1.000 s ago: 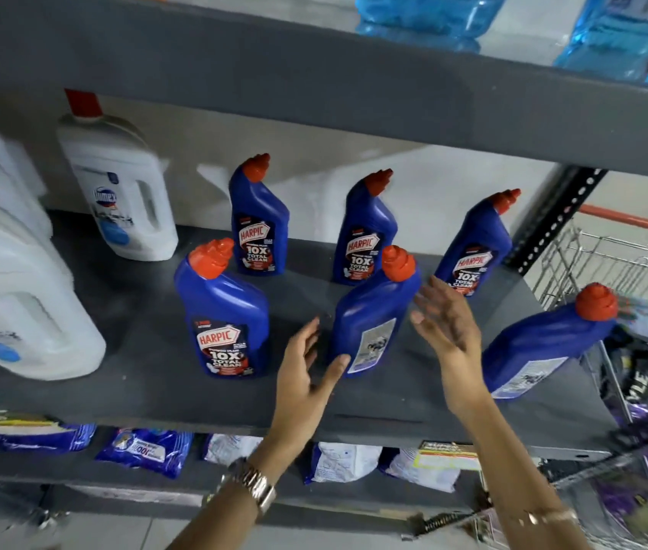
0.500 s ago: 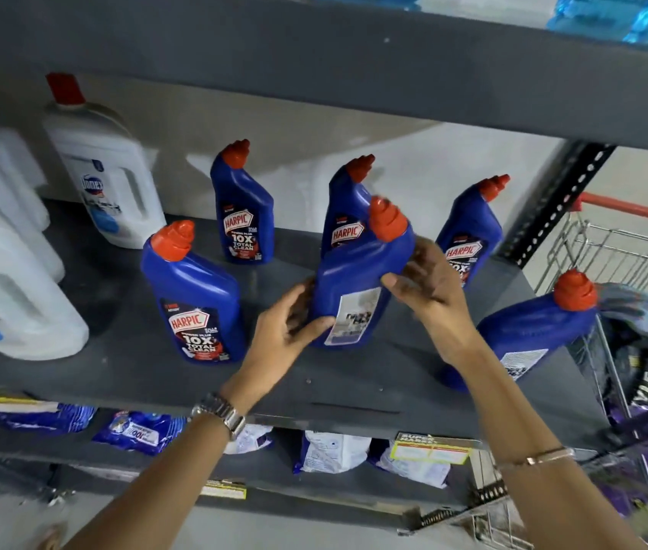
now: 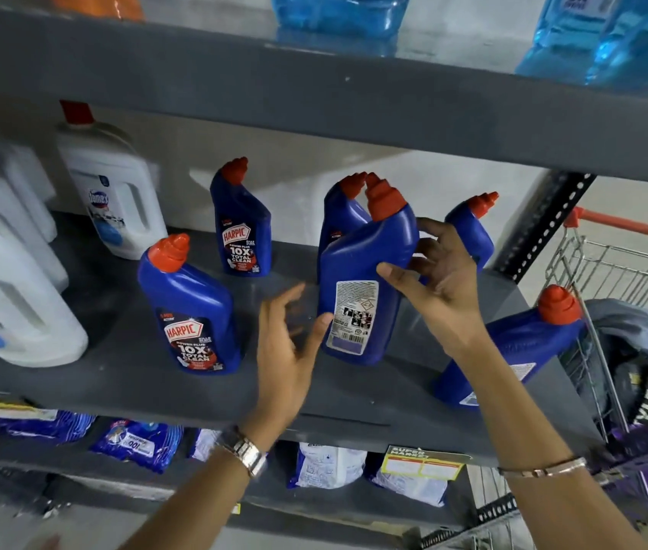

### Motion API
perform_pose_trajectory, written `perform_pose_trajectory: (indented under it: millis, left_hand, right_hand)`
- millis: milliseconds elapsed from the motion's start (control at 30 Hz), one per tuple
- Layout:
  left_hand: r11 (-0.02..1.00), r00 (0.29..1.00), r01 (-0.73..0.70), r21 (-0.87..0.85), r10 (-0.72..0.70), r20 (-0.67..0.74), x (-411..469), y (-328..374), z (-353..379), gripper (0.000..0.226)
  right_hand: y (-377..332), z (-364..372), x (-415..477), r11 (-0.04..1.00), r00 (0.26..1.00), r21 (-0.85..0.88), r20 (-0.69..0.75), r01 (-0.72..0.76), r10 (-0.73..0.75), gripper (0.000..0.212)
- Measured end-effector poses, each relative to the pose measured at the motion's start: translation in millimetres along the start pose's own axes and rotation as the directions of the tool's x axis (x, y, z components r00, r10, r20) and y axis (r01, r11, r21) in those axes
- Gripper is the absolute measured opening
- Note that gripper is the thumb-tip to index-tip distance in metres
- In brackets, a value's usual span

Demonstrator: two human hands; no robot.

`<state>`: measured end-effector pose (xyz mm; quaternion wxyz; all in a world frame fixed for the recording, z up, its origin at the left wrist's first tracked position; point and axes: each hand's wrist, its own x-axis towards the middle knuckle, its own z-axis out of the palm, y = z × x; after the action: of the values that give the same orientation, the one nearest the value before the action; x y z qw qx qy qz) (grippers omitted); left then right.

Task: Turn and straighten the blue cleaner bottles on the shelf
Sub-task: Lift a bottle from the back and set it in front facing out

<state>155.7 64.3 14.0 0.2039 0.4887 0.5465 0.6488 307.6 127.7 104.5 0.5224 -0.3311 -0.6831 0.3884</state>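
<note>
A blue Harpic bottle (image 3: pixel 362 287) with its back label turned outward is gripped by the right hand (image 3: pixel 439 289) at its right side and appears tilted on the grey shelf (image 3: pixel 128 375). The left hand (image 3: pixel 288 343) is spread loose, only its thumb tip touching the bottle's lower left edge. Another Harpic bottle (image 3: pixel 191 307) stands to the left, label forward. A leaning bottle (image 3: pixel 513 347) is seen at the right.

White jugs (image 3: pixel 112 200) with red caps sit at the left end, pretty blurry. Light blue liquid containers (image 3: pixel 608 37) are up on the top level. Down below, blue and white packets (image 3: pixel 138 444) plus a yellow price tag (image 3: pixel 421 464). A wire shopping cart (image 3: pixel 624 271) sits off right.
</note>
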Motion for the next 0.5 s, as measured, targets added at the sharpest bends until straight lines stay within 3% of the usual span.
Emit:
perform_pose_trajectory:
  millis: [67,200,300,400,500]
  left_hand:
    - [0.999,0.998,-0.014,0.033,0.016,-0.055,-18.7,-0.1,11.7,0.036]
    - [0.985,0.999,-0.033,0.172,0.027,0.037,-26.0,8.5,37.1,0.081]
    - [0.994,1.0,0.009,0.107,-0.009,0.002,-14.7,18.9,43.7,0.082]
    - [0.999,1.0,-0.015,0.034,0.016,-0.024,-3.3,18.1,38.8,0.067]
    - [0.994,0.999,-0.029,-0.106,0.032,0.023,1.5,13.0,31.2,0.058]
  right_hand:
    - [0.3,5.5,-3.5,1.0,0.998,-0.015,-0.062,0.012,-0.013,0.047]
    - [-3.6,20.3,-4.8,0.997,0.972,-0.075,-0.231,0.029,-0.046,0.048]
    - [-11.2,30.7,-5.6,0.99,0.956,-0.138,-0.283,0.034,-0.072,0.049]
    - [-18.6,29.0,-6.7,0.975,0.972,-0.197,-0.186,0.106,-0.143,0.041]
    - [-23.5,13.2,2.2,0.994,0.998,-0.078,0.004,0.07,-0.07,0.024]
